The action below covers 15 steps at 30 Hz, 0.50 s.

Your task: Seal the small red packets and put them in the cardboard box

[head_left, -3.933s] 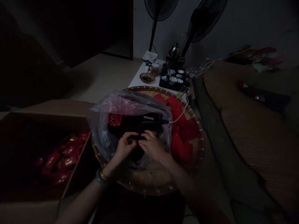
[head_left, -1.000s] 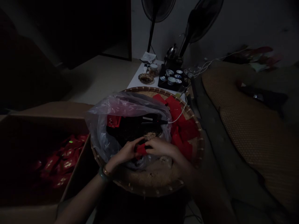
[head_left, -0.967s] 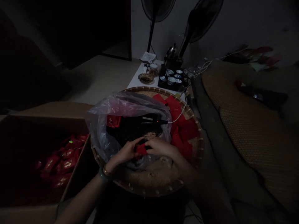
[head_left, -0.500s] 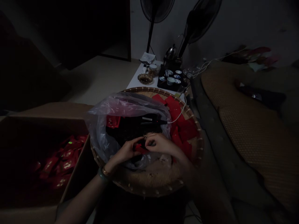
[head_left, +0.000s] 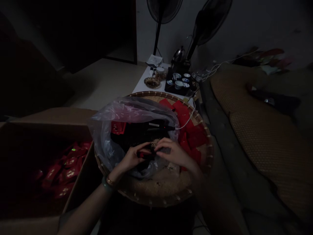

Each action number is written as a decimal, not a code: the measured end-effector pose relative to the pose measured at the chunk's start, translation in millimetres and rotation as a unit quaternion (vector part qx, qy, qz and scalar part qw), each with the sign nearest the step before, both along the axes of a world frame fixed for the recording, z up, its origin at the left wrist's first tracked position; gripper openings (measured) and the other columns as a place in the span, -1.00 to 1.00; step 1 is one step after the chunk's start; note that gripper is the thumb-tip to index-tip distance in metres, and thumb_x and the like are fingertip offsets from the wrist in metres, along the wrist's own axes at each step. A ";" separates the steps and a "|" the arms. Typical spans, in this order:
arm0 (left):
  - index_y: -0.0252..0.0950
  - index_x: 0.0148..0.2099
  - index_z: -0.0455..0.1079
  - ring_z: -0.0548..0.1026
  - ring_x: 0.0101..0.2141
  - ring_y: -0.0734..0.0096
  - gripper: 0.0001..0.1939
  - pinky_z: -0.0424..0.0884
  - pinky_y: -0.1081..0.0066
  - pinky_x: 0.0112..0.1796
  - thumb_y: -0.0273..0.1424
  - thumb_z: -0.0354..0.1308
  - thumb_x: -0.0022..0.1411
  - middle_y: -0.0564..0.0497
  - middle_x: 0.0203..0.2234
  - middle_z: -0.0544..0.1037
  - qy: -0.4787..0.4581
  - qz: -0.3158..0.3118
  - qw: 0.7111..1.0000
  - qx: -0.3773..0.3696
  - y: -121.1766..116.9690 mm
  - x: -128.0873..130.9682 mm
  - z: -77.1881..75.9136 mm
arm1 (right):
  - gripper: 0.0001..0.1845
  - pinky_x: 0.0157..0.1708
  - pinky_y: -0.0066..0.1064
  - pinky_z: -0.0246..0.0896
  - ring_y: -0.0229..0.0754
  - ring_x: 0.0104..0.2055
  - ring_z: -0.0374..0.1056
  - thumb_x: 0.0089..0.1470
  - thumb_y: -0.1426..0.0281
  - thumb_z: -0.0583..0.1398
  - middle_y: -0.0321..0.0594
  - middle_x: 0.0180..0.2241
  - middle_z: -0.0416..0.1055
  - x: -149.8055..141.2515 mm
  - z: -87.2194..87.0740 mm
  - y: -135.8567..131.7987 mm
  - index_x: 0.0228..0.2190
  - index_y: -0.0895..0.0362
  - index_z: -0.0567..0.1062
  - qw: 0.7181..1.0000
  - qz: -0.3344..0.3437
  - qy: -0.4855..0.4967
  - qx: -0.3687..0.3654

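My left hand (head_left: 133,157) is curled around a small red packet (head_left: 141,154), of which only a little shows between the fingers. Close beside it, my right hand (head_left: 171,150) has thumb and fingers apart, with nothing visible between them. Both hands are over an open clear plastic bag (head_left: 102,143) holding dark loose stuff (head_left: 132,138), perhaps tea leaves. A black two-armed tool (head_left: 166,128) on a white cord lies across the bag. One red packet (head_left: 118,127) rests at the bag's left. Flat red packets (head_left: 195,135) are spread on the right of the round woven tray (head_left: 158,187).
At left stands a cardboard box (head_left: 78,182) with many shiny red packets (head_left: 70,171) inside. Behind the tray, a white table (head_left: 141,86) bears a dark tea tray (head_left: 168,88) with several cups. Two fans (head_left: 205,26) stand farther back. A couch with a woven mat (head_left: 254,120) is at right.
My right hand's fingers have spread from a pinch near the red packet and shifted slightly right. My left hand has turned a little, and less of its red packet shows.
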State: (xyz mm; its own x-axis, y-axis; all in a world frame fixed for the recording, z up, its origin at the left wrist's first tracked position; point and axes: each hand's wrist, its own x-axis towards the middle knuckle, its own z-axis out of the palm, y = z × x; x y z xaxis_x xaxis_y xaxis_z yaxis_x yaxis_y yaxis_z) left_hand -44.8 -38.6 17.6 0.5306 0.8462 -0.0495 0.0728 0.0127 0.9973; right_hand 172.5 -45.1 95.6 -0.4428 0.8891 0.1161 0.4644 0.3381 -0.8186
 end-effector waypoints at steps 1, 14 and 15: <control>-0.30 0.16 0.19 0.52 -0.25 0.33 -0.32 0.38 0.36 -0.17 -0.49 0.27 -0.04 -0.05 -0.29 0.58 0.005 0.005 1.000 0.000 -0.2 0.4 1.2 | -0.87 -0.16 -0.38 0.23 -0.23 -0.17 0.31 -0.04 0.43 0.24 -0.22 -0.27 0.36 -3.3 2.4 -4.3 -0.34 0.09 0.52 0.999 0.027 -0.005 0.016; -0.41 -0.39 0.44 0.27 -0.61 0.59 -0.57 0.18 0.56 -0.54 -0.07 0.18 0.00 0.12 -0.65 0.41 -0.016 0.014 0.983 -0.180 0.9 4.7 11.3 | -0.98 -0.49 -0.52 0.16 -0.33 -0.49 0.31 -0.07 0.46 0.25 -0.32 -0.54 0.40 -27.5 -38.1 14.3 -0.48 0.17 0.51 0.994 -0.012 -0.030 -0.107; -0.41 -0.42 0.43 0.23 -0.64 0.61 -0.55 0.14 0.56 -0.57 -0.04 0.17 0.00 0.13 -0.69 0.37 -0.015 0.033 0.981 -0.191 1.1 5.2 10.2 | -0.95 -0.55 -0.54 0.15 -0.35 -0.54 0.29 -0.09 0.45 0.25 -0.33 -0.55 0.39 -27.8 -43.3 16.5 -0.47 0.17 0.51 0.988 -0.026 0.002 -0.150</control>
State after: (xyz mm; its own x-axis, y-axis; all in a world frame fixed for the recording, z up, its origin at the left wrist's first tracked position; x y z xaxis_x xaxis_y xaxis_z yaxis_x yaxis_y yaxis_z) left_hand -39.6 -37.6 27.8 0.4807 0.8018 -0.3550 0.0296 0.3898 0.9204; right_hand 144.7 -28.6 52.3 -0.3962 0.9051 -0.1543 0.4715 0.0564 -0.8800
